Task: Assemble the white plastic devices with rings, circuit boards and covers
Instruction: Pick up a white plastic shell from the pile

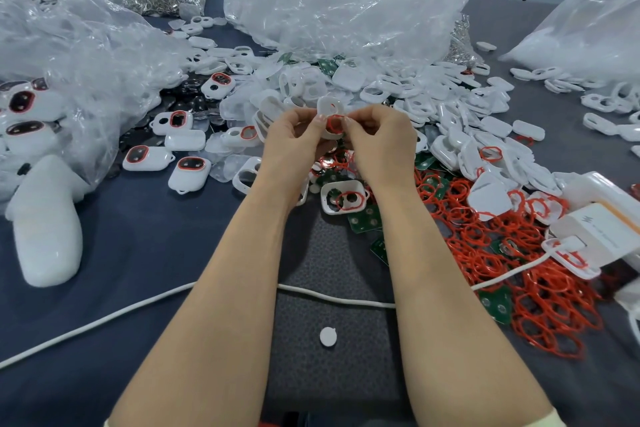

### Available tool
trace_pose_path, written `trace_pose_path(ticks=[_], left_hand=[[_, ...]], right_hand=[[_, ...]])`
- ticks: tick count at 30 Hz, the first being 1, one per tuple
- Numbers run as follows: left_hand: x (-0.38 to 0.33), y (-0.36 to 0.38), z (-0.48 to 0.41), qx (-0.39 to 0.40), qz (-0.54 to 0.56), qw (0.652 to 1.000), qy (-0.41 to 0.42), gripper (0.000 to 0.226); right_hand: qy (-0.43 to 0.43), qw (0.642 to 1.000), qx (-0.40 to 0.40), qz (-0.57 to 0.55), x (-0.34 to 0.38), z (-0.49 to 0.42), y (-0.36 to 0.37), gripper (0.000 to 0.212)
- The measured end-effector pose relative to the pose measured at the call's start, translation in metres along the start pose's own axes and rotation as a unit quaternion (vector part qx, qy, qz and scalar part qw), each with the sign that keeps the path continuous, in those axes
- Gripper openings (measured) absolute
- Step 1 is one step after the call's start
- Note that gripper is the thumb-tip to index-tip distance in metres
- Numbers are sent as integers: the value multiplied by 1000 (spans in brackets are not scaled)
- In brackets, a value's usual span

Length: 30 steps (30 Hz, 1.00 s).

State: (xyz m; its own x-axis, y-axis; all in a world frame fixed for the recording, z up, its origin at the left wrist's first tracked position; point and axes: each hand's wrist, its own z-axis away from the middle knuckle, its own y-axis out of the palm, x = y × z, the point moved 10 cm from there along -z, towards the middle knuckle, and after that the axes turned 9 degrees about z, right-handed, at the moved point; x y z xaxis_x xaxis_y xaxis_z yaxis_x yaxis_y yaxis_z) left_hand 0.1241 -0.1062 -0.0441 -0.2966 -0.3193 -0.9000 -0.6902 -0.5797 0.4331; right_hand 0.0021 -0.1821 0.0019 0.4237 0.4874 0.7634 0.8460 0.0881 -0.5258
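White plastic fills our grasp: we hold one shell (328, 107) raised above the dark mat (329, 260), clear of the heaps, so fingers from both sides can work round it. Our left hand (294, 137) is curled round the shell's left side and steadies it, tilted so the opening faces us. Our right hand (379, 140) pinches a red ring (335, 123) against that opening between thumb and forefinger. We judge we are pressing the ring into its seat, an early step on this piece, with board and cover not yet fitted. Supplies lie where each hand reaches them: loose red rings (502, 253) tangled to our right, green circuit boards (365, 220) just under our wrists, bare shells (398, 90) heaped beyond our hands. Finished devices (188, 172) lie well apart on the left, which keeps them out of the raw parts. A second shell (344, 199) with a ring laid in it sits on the table below our hands. The ring looks thin and limp, so we expect it to spring out unless pressed all round.
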Motion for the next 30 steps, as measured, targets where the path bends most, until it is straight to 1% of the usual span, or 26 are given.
trace_pose_path(ticks=[2,11,14,19,25,30], left_hand=[[0,0,0,-1,-7,1000,3,11],[-3,1,1,7,-58,998,17,3],[-4,1,1,14,-68,997,24,5],[-1,-2,-1,-9,-91,996,25,6],[0,0,-1,-11,-105,994,30,6],[0,-2,-2,-20,-107,993,36,2]], right_hand=[[-3,1000,-1,11,1,0,0,4],[-8,999,-4,32,2,0,1,7],[-8,999,0,37,2,0,2,7],[-2,999,-9,50,2,2,4,7],[10,997,-21,73,1,4,5,12],[2,996,-27,79,5,5,6,12]])
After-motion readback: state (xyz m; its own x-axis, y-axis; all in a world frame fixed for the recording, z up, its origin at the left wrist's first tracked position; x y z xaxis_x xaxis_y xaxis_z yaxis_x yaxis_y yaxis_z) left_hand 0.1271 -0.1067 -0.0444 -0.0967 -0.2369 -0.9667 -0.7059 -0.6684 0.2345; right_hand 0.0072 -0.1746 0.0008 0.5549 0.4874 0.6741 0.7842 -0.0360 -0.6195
